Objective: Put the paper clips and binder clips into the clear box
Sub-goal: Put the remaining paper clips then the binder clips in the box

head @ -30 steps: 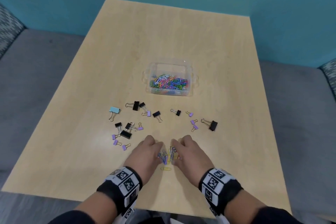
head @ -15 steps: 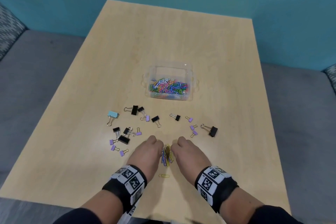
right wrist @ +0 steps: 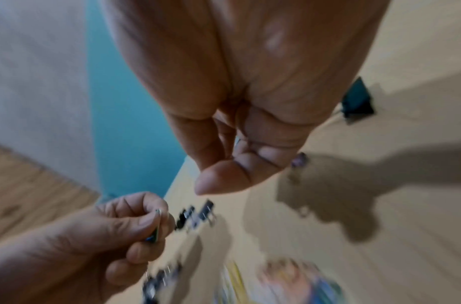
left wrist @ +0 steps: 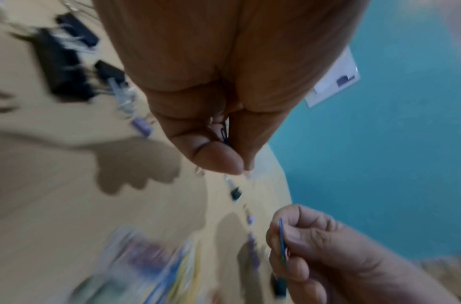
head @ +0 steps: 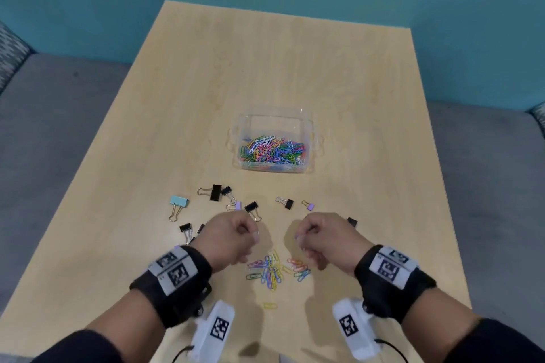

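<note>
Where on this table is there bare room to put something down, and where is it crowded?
Bare: the far half of the table beyond the clear box, and the strips left and right of the box. Crowded: the band of binder clips between box and hands, and the loose paper clip pile between the left hand and right hand.

walls: teal (head: pixel 442 9) — table: light wood (head: pixel 265 68) — floor: grey carpet (head: pixel 59 127)

hands (head: pixel 233 237) lifted apart, paper clips (head: pixel 275 270) dropped
</note>
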A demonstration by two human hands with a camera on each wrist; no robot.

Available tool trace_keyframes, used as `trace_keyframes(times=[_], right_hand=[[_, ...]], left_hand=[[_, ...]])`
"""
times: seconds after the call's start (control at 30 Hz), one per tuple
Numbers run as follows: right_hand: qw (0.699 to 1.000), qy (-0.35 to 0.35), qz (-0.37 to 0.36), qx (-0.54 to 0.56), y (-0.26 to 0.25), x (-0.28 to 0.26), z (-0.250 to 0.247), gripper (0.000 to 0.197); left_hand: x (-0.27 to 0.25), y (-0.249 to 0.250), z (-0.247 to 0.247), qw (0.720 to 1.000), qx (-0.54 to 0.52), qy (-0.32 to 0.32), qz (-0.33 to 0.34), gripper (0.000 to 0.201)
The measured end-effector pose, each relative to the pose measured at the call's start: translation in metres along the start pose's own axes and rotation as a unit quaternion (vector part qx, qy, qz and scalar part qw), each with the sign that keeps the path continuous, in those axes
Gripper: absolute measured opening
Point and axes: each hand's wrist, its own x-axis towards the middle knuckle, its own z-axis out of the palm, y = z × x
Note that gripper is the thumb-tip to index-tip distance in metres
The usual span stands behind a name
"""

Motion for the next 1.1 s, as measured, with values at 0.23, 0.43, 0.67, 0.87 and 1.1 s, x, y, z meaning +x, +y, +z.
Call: trace_keyframes(times=[0.23,0.43,0.67,0.87,1.1], right_hand=[[0.983,0.150,-0.105,0.008,-0.087,0.055,-0.036,0.022],[0.970,0.185,-0.135,-0.080,-0.117,0.070,-0.040,0.018],[0.901,0.064,-0.144,-0.404,-0.024,-0.010,-0.019,0.035],[0.864,-0.009,-0.114,-0.490,0.049,-0.041,0.014,0.069],[0.857,0.086,-0.197,-0.468,0.060,-0.021,0.049,0.041]], left_hand=[[0.066,0.095,-0.033,0.983,0.018,0.137,0.122,0.014],[0.086,0.113,-0.036,0.953,0.189,0.176,0.158,0.024],[-0.004,0.011,-0.012,0.916,0.365,0.058,0.155,0.031],[-0.044,-0.054,0.026,0.893,0.433,-0.022,0.118,0.082],[-0.022,-0.059,0.044,0.889,0.422,0.047,0.170,0.050]])
